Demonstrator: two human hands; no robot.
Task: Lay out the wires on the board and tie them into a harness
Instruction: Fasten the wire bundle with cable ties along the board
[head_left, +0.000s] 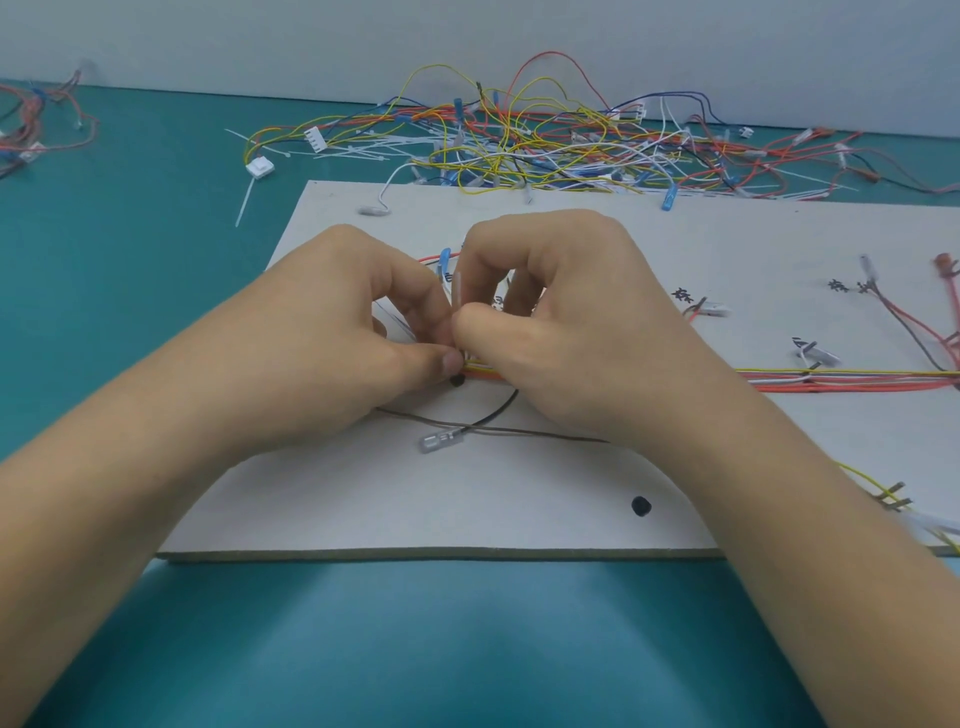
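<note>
The bundle of red, yellow and white wires (831, 379) lies along the middle of the flat white board (467, 509), and its left end sits between your hands.

At the far left of the teal surface (130, 234) there is a small tangle of reddish wires (31, 130). A loose white cable tie (247, 200) lies nearer the board.

Your left grip (353, 332) is narrow, with the thumb and curled fingers pinching the bundle's left end. A round black peg (457, 381) sits just below that thumb. A pale, translucent cable tie strip (460, 291) stands upright where your hands meet.

Your right grip (566, 306) is also narrow. Its thumb and forefinger hold that strip, and the other fingers are curled over the bundle.

Under both hands, a thin brown wire with a clear terminal (436, 443) crosses the board. A second black peg (641, 505) sits nearer the board's front edge.

Behind the board is a heap of loose coloured wires (545, 145). To the right, side branches split off the bundle towards small clear connectors.
</note>
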